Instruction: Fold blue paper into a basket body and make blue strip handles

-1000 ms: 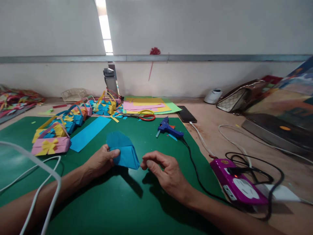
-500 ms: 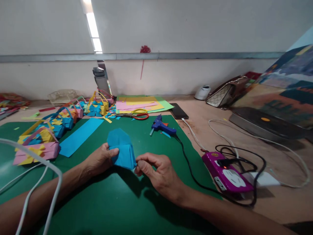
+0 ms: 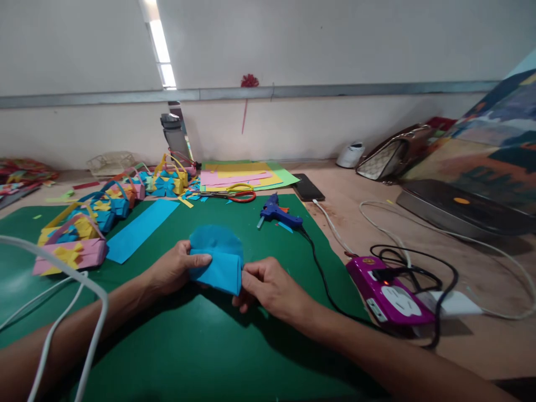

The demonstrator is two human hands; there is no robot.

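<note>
A piece of folded blue paper is held up between both hands over the green mat. My left hand grips its left side, thumb lying across the front and fingers behind. With thumb and fingers closed, my right hand pinches the paper's lower right edge. A rounded flap of the paper stands up behind the straight front fold. To the left, a flat blue paper strip lies on the mat. Beyond the hands a blue glue gun rests on its side.
Small paper baskets stand in a row at left. Scissors lie before stacked coloured sheets. A phone, a purple power strip and black cords are at right. A white cable loops across the near left.
The blue paper has turned, so its front fold now faces me more squarely and its flap looks wider. My right hand has shifted slightly and its grip sits higher along the edge.
</note>
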